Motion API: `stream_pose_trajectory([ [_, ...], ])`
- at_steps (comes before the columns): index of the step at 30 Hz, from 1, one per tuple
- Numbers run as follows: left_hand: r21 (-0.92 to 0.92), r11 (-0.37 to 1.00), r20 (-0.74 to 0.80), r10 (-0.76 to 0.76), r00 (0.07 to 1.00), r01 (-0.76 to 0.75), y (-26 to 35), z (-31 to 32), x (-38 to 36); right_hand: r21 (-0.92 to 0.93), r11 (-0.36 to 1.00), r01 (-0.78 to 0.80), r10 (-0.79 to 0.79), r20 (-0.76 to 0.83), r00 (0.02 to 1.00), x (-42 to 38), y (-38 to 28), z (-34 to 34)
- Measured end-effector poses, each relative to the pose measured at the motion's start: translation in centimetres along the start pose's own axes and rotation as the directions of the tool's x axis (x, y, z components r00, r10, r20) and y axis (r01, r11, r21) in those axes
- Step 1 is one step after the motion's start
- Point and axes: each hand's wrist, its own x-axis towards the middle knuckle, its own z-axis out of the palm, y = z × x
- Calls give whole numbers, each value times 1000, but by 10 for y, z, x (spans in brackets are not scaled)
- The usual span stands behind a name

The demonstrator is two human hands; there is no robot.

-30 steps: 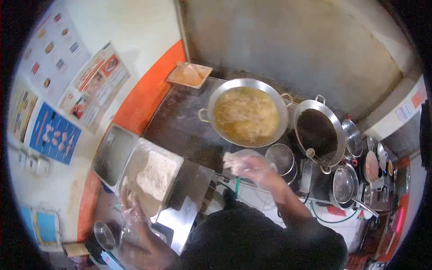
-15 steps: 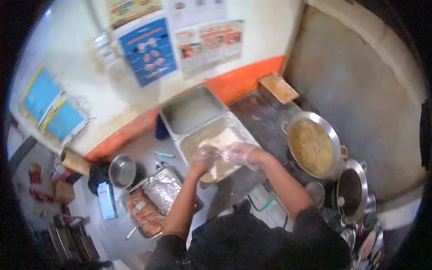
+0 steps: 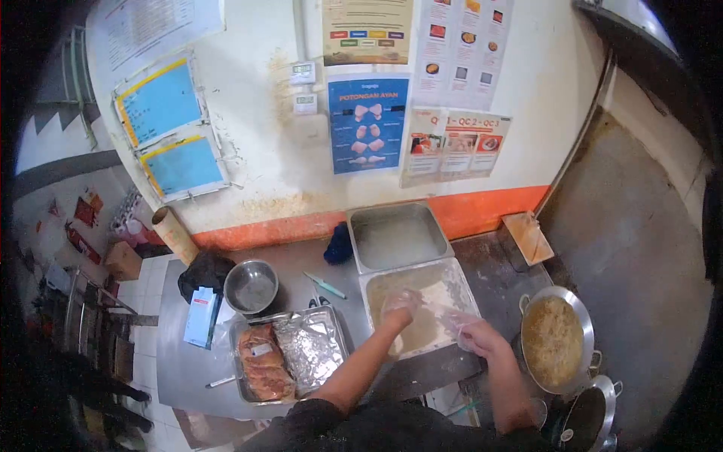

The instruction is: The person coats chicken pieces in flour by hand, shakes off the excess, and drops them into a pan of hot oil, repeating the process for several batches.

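Observation:
My left hand (image 3: 401, 306), in a clear plastic glove, is low over the pale flour (image 3: 431, 295) in the near steel pan (image 3: 419, 351). Its fingers point down toward the flour and are blurred. My right hand (image 3: 477, 336), also gloved in clear plastic, is at the pan's right rim, with loose glove plastic reaching left over the flour. Its fingers are smeared too, and I cannot tell what either hand holds. Directly behind stands a second steel pan (image 3: 398, 239) with cloudy liquid in it.
Left are a foil-lined tray (image 3: 310, 348) with bagged meat (image 3: 265, 363), a metal bowl (image 3: 251, 287), a green-handled knife (image 3: 325, 285) and a blue carton (image 3: 202, 316). Right, a wok (image 3: 558, 337) holds bubbling oil, near a dark pan (image 3: 590, 418) and a rectangular container (image 3: 529, 238).
My hands have moved apart: the right from over the flour to the pan's right rim, the left staying over the flour. The camera view has turned and levelled.

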Motion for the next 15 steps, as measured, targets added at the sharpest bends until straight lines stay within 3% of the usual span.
stream_pose_trajectory([
  [1, 3, 999, 17, -37, 999, 37, -1, 5, 4, 64, 998, -1, 0, 16, 1000, -2, -1, 0],
  [3, 5, 994, 114, -113, 987, 113, -9, 11, 14, 126, 992, 17, -1, -120, 993, -9, -6, 2],
  [4, 17, 995, -12, -96, 995, 96, -18, 31, 14, 154, 988, 32, -3, -187, 982, -9, -9, 2],
  [6, 50, 997, -259, -51, 965, 66, -37, 77, 9, 109, 994, -21, 35, -129, 991, 4, 5, 0],
  [7, 40, 996, -185, -66, 980, 74, -36, 72, 10, 86, 995, -47, 56, -102, 993, 13, 17, -2],
  [10, 9, 995, 38, -99, 994, 98, -10, 41, -8, -157, 981, -115, 76, -232, 970, 67, 73, -10],
  [12, -13, 992, 191, -119, 974, 124, 2, 28, -17, -364, 931, -9, -29, -98, 995, 62, 53, 12],
  [13, -239, 970, 182, 5, 983, 39, -7, 40, -10, -455, 889, 51, -69, -22, 997, 59, 46, 23],
  [15, -633, 764, 81, 228, 970, -126, -36, 76, 4, -503, 846, 175, -290, -160, 944, 87, 69, 28],
])
